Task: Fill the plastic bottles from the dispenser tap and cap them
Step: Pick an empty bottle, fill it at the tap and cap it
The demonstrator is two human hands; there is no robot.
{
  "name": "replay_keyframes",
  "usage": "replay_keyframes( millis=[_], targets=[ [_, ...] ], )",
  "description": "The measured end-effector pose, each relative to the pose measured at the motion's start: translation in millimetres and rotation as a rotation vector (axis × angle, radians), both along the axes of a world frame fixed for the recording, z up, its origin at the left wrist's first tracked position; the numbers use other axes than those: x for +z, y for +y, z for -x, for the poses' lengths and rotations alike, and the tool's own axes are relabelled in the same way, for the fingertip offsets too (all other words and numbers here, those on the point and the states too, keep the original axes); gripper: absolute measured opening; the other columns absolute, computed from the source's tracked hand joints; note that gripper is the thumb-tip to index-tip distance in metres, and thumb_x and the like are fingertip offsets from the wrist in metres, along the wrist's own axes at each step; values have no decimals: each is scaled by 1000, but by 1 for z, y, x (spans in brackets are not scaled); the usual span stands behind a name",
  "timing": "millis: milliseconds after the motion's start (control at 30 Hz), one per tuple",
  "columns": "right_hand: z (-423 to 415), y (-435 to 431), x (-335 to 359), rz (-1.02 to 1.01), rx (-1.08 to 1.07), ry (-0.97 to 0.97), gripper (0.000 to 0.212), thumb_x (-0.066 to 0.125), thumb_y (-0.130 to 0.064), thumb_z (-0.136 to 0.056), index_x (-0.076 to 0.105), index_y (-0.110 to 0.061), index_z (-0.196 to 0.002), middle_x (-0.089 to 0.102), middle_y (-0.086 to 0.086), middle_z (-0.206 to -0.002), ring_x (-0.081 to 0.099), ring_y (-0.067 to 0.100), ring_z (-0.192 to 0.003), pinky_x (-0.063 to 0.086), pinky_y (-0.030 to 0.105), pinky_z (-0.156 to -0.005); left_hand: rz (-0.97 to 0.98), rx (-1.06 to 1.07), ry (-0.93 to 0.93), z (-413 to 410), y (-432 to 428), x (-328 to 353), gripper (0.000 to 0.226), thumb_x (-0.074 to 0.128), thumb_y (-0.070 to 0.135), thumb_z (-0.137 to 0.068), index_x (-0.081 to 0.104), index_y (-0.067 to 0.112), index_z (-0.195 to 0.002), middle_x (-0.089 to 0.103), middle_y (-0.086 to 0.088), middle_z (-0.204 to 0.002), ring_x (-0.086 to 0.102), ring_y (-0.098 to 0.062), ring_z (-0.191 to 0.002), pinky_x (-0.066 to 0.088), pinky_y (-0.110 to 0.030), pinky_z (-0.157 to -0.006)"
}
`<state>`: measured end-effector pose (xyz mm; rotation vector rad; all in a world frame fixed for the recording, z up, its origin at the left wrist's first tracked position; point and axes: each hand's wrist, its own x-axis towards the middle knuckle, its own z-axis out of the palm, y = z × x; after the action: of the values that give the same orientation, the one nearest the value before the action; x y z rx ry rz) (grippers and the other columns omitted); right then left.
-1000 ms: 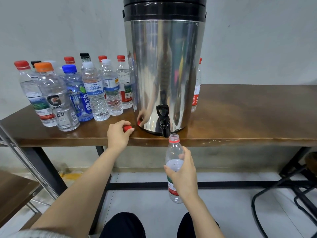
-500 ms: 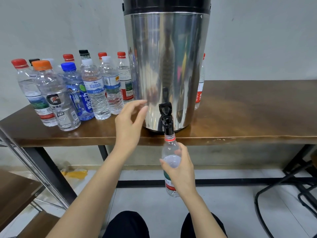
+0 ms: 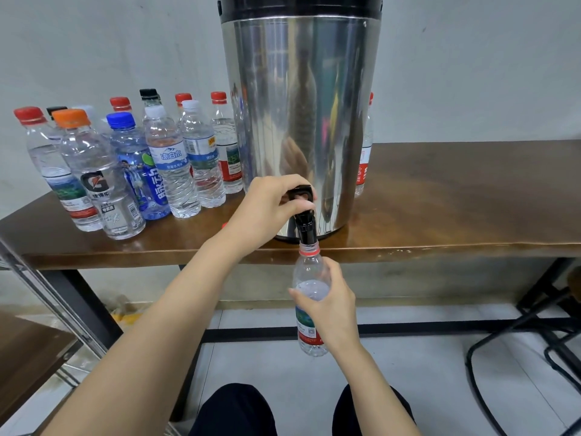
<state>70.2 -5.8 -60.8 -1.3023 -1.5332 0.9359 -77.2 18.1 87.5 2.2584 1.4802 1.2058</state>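
Steel dispenser (image 3: 301, 121) stands on the wooden counter (image 3: 456, 209), with its black tap (image 3: 304, 226) low on the front. The left grip (image 3: 267, 206) curls round the tap's lever, fingers and thumb pinching it. The right grip (image 3: 333, 309) wraps the bottle (image 3: 309, 269), held upright directly under the tap and below the counter's edge, its uncapped neck meeting the spout. The bottle is partly filled. Capped bottles (image 3: 169, 165) cluster left of the dispenser. A red cap (image 3: 224, 225) lies just left of the dispenser's base, half hidden by the wrist.
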Motion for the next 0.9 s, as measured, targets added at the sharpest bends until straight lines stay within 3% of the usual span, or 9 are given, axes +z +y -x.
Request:
replay_keyframes(
  millis=[200,333,400,533,633,700,800,900],
  targets=[
    [4,1,2,-5,18,0,71,84,-36,-73,46,-38,-132,58,-13,-126,54,11,-116,52,34,-93,1,-20,-8,7,2,4,16,75,9,-86,68,24,-88,67,15,-79,64,-3,-80,53,-26,-82],
    [9,2,3,-12,13,-3,71,85,-34,-73,45,-39,-132,58,-14,-124,54,11,-115,52,32,-93,-28,0,-25,10,2,0,12,74,8,-86,70,19,-91,70,6,-83,67,-13,-85,54,-29,-84],
    [11,1,2,-21,1,-3,72,85,-34,-73,45,-40,-132,58,-15,-125,53,10,-117,51,32,-94,-89,30,-27,9,2,-6,10,72,8,-87,71,14,-93,72,2,-86,66,-17,-84,52,-28,-82],
    [13,2,2,-55,-35,-50,75,83,-40,-73,41,-43,-135,56,-16,-132,53,11,-121,51,38,-96,-323,101,-7,3,-5,-25,10,69,7,-86,73,7,-95,73,0,-86,61,-10,-74,48,-21,-73],
    [13,3,1,-67,-40,-72,75,82,-42,-73,40,-44,-135,56,-16,-133,53,13,-122,51,37,-95,-545,147,42,0,-8,-49,18,63,5,-90,75,3,-103,75,-7,-101,71,-18,-95,56,-31,-87],
    [13,3,0,-80,-41,-71,76,83,-39,-74,41,-41,-137,55,-15,-134,51,11,-123,48,32,-96,-652,124,101,0,-8,-67,21,58,5,-96,72,0,-111,72,-12,-115,67,-23,-111,53,-36,-98],
    [14,4,0,-97,-43,-63,75,84,-33,-75,42,-38,-137,54,-16,-133,49,4,-121,41,23,-94,-636,102,107,-5,-13,-78,33,70,18,-91,69,-2,-116,66,-13,-125,60,-25,-123,49,-38,-105],
    [13,5,0,-80,-27,-26,75,84,-26,-76,42,-40,-136,52,-17,-128,47,-1,-114,40,23,-95,-557,155,-15,-18,-21,-74,44,75,35,-83,73,-2,-107,68,-12,-121,61,-23,-121,47,-34,-106]
  ],
)
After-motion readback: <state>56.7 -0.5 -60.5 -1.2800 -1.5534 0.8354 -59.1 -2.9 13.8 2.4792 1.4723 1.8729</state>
